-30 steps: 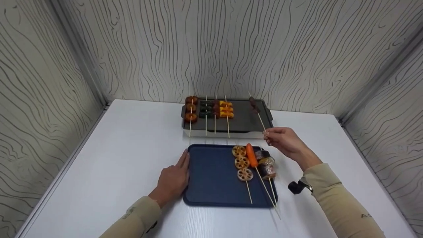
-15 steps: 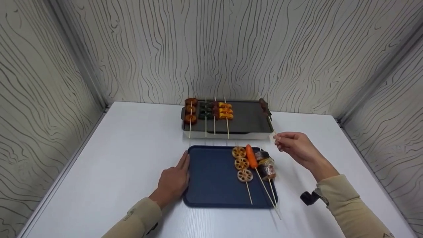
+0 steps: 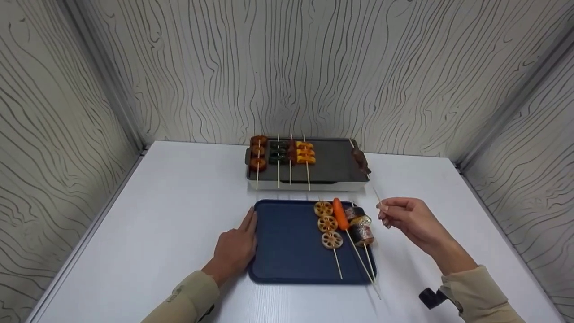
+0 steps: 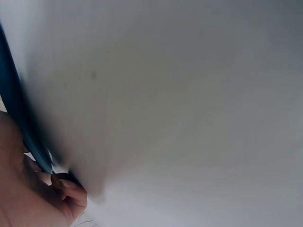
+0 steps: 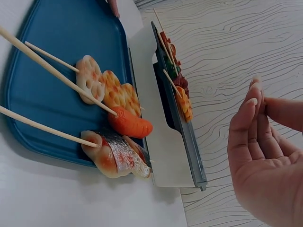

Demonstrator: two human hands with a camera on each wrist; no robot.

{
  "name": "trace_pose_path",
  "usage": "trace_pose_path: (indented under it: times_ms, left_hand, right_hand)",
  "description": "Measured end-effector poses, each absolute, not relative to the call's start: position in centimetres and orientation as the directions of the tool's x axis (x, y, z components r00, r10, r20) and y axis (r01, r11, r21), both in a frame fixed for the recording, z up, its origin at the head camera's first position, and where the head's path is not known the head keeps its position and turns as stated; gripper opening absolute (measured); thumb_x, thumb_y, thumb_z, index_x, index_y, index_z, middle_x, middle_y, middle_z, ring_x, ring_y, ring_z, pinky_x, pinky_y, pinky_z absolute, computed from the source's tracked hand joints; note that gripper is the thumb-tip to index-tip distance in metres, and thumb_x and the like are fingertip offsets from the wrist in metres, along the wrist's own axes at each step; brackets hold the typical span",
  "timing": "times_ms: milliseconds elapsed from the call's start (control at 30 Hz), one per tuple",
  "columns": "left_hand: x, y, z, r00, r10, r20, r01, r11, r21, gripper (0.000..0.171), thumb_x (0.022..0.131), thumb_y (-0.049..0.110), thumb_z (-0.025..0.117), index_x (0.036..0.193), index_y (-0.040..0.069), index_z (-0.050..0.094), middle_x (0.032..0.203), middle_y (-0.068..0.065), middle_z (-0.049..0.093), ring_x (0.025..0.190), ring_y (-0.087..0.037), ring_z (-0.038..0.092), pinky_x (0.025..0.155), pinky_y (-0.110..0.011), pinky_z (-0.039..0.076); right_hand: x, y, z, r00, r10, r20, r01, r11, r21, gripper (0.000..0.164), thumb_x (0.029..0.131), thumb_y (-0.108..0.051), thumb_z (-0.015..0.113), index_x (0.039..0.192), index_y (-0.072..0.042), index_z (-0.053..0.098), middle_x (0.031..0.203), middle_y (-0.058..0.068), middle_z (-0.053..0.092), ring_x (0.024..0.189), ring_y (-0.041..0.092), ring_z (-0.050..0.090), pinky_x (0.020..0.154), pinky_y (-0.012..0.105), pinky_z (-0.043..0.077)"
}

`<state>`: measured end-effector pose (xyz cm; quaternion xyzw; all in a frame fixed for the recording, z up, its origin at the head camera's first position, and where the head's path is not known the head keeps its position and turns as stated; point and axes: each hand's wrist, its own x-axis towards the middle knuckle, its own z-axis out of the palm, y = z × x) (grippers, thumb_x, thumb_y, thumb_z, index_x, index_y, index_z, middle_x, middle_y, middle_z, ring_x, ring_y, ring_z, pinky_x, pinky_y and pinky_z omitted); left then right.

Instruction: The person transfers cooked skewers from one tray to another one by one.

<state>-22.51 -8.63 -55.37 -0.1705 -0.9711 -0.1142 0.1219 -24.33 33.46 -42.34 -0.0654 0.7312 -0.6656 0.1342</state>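
Observation:
In the head view my right hand (image 3: 415, 220) pinches the bare end of a bamboo skewer with dark brown pieces (image 3: 361, 160). These pieces lie over the right edge of a black grill plate (image 3: 334, 157). My fingers cover the stick in the right wrist view. My left hand (image 3: 235, 249) holds the left rim of a blue tray (image 3: 287, 242), its fingers bent at the rim in the left wrist view. On the tray's right side lie a lotus root skewer (image 3: 328, 224), an orange sausage skewer (image 3: 341, 214) and a skewer of silver-skinned fish-like chunks (image 3: 361, 231).
Skewers of round browned slices (image 3: 258, 152), dark green pieces (image 3: 278, 152), dark red pieces (image 3: 291, 151) and yellow pieces (image 3: 306, 152) line the grill's left half. Two stick ends project past the tray's front right corner. A patterned wall (image 3: 287, 67) stands behind the grill on the white table (image 3: 179, 197).
My right hand has moved right and toward me, drawing the skewer with it. Its brown pieces went from above the grill to its right edge. My left hand stays at the tray.

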Motion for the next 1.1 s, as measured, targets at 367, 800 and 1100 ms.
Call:
trace_pose_path:
  times_ms: [367,800,1100]
  left_hand:
    - [-22.5,-8.7,-55.6,-0.906,0.299,0.3,0.361,0.916,0.176,0.052,0.102,0.017,0.054,0.15,-0.002,0.048,0.158,-0.012,0.046,0.048,-0.014,0.037,0.046,-0.031,0.037]
    - [-22.5,-8.7,-55.4,-0.928,0.288,0.237,0.336,0.921,0.197,0.053,0.104,0.018,0.051,0.153,-0.001,0.045,0.161,-0.01,0.042,0.048,-0.013,0.034,0.045,-0.031,0.034]
    - [-22.6,-8.7,-55.6,-0.916,0.3,0.267,0.356,0.914,0.194,0.052,0.103,0.018,0.053,0.152,-0.001,0.046,0.16,-0.011,0.043,0.05,-0.014,0.036,0.046,-0.031,0.035]
  right_hand:
    - [-20.8,32.0,-43.9,-0.946,-0.287,-0.151,0.113,0.142,-0.983,0.025,0.102,-0.011,0.061,0.117,0.01,0.062,0.091,0.007,0.072,0.079,0.014,0.066,0.075,0.029,0.056]
    - [-18.6,29.8,-46.0,-0.938,-0.271,-0.218,0.174,0.177,-0.969,0.03,0.101,-0.007,0.059,0.12,0.015,0.059,0.091,0.01,0.072,0.08,0.015,0.067,0.077,0.031,0.058]
    - [-17.5,28.1,-47.5,-0.924,-0.307,-0.229,0.177,0.189,-0.966,0.021,0.1,-0.007,0.061,0.11,0.011,0.064,0.086,0.01,0.072,0.075,0.016,0.068,0.07,0.029,0.058]
